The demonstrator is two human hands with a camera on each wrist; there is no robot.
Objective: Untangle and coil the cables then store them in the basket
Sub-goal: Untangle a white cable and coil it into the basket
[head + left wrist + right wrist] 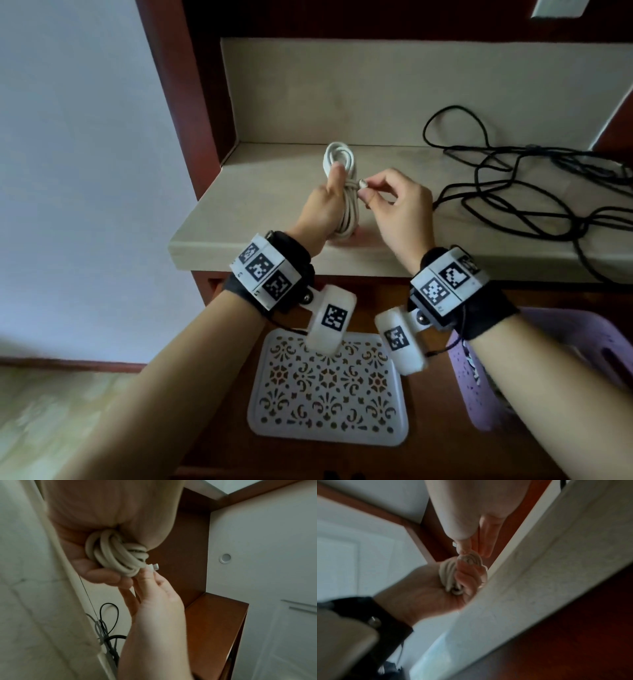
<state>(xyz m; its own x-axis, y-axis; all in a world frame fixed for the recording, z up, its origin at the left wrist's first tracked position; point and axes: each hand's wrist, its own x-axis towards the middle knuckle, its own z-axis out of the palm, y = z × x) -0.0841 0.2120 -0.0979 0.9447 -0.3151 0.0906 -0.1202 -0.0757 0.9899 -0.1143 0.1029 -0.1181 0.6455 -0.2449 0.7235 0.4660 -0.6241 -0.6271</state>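
Coil of white cable (pixel 344 192) upright in my left hand (pixel 322 209), fist clamped round it, long axis 12-to-6. Right hand (pixel 397 205) pinches plug end (pixel 363 184) at coil's 3 o'clock. Basket (pixel 561 342) at 5 o'clock, right hand nearer.

pale stone counter (pixel 260 205) carries tangled black cable (pixel 534 192) at right, one strand trailing over front edge.
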